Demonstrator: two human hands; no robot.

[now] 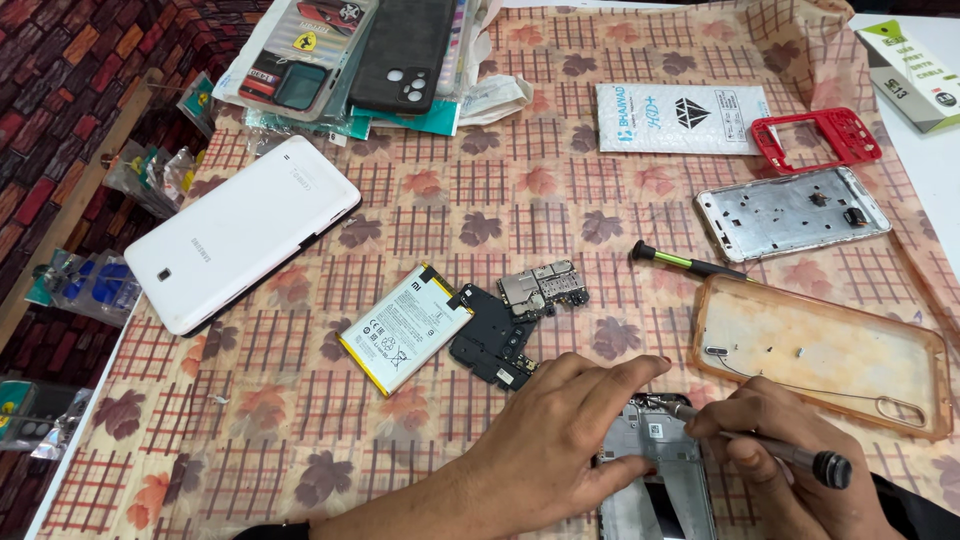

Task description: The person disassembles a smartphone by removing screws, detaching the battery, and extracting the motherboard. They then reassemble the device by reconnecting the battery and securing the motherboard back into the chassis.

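My left hand grips the upper left side of an opened grey phone frame at the bottom edge of the view. My right hand holds a dark-handled screwdriver, its tip touching the top of that frame. Just above the hands lie a white phone battery, a black plastic cover plate and a small circuit board.
A white tablet lies face down at the left. A clear orange phone case holding small parts sits right, with a green-tipped screwdriver, a silver frame, a red frame, and phone cases further back.
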